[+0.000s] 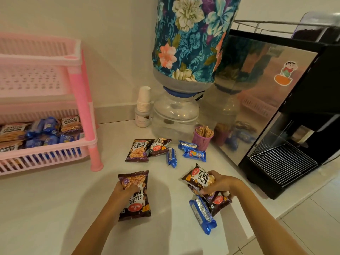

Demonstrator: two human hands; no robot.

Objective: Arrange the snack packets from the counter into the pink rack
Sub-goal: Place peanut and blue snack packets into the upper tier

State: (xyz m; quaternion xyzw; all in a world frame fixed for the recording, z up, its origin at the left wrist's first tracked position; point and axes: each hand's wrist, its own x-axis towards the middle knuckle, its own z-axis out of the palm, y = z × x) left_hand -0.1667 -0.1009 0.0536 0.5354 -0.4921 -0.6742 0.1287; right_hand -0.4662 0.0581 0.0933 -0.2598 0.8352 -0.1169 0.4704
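On the white counter (55,199), both hands are gripping snack pkts. Left hand (125,192) is curling its fingers over a dark salted-peanut packet (135,196) lying flat, label upside down to the camera. Right hand (219,184) is holding a second peanut packet (199,176), tilted up off the counter, w/ the thumb on its face. Directly under that hand another dark packet (219,202) is lying, touching a blue biscuit packet (203,214) just left of it (whether the right hand is also pinching either of these, can't tell).

Farther back, mid-counter, more pkts are sitting loose: a peanut packet face-up (138,150), another one crumpled (159,147) overlapping its right edge, a small blue pack (171,157) standing on edge beside them, and two blue packs (193,150) near a purple cup of wooden stirrers (202,138).

Pink rack (81,100) is standing at the left; its lower tray is holding several peanut and blue pkts, the upper tiers look bare. Behind: a stack of paper cups (144,102), a water dispenser jar w/ floral cover (189,39), and a black coffee machine (287,126) at the right.
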